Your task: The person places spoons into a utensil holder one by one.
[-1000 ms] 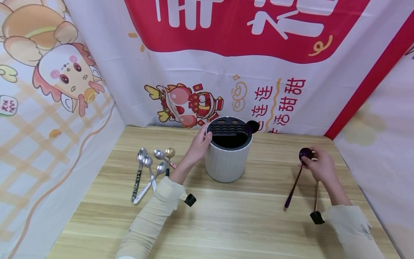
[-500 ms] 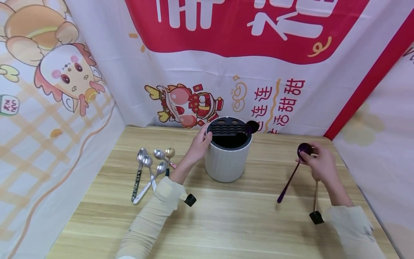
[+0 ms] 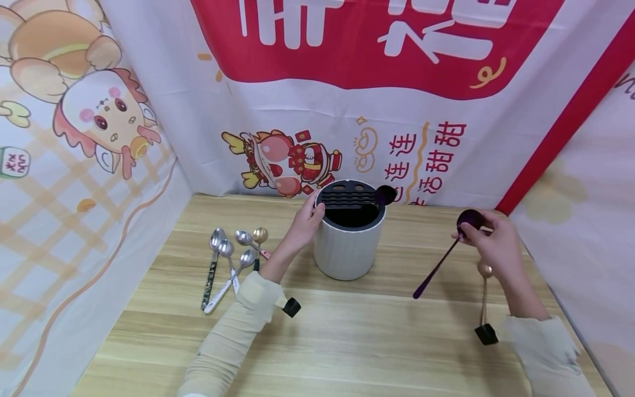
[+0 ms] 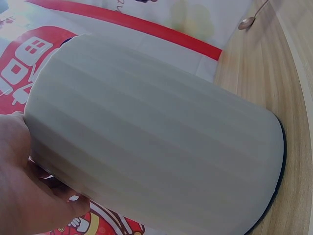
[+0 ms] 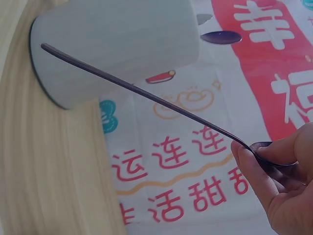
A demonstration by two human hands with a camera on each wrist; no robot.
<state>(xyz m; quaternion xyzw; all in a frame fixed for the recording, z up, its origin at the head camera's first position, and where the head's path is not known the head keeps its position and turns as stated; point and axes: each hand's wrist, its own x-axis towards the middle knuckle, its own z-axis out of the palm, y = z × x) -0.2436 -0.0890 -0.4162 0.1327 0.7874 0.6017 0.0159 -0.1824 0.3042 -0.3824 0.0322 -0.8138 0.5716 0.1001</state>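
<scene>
A white ribbed utensil holder (image 3: 347, 248) with a dark slotted top stands at the back of the table. My left hand (image 3: 303, 225) holds it at the left of its rim, thumb on the near side; the left wrist view shows the holder's wall (image 4: 156, 132) close up. A dark purple spoon (image 3: 387, 194) sticks out of the holder at its right. My right hand (image 3: 498, 242) pinches another purple spoon (image 3: 436, 268) by its bowl, above the table. The handle (image 5: 132, 88) of this spoon slants down toward the holder. Below the right hand lies a copper-coloured spoon (image 3: 485, 286).
Several spoons (image 3: 230, 264) with silver or gold bowls lie partly crossed on the table's left. Printed cloth (image 3: 278, 105) hangs along the back and both sides. A small black block (image 3: 486, 334) is at the right cuff, another black block (image 3: 291, 307) at the left cuff.
My right hand has lifted the purple spoon up and away from me, its handle end swinging left. The copper-coloured spoon's bowl has come into sight. The left hand and holder stay in place.
</scene>
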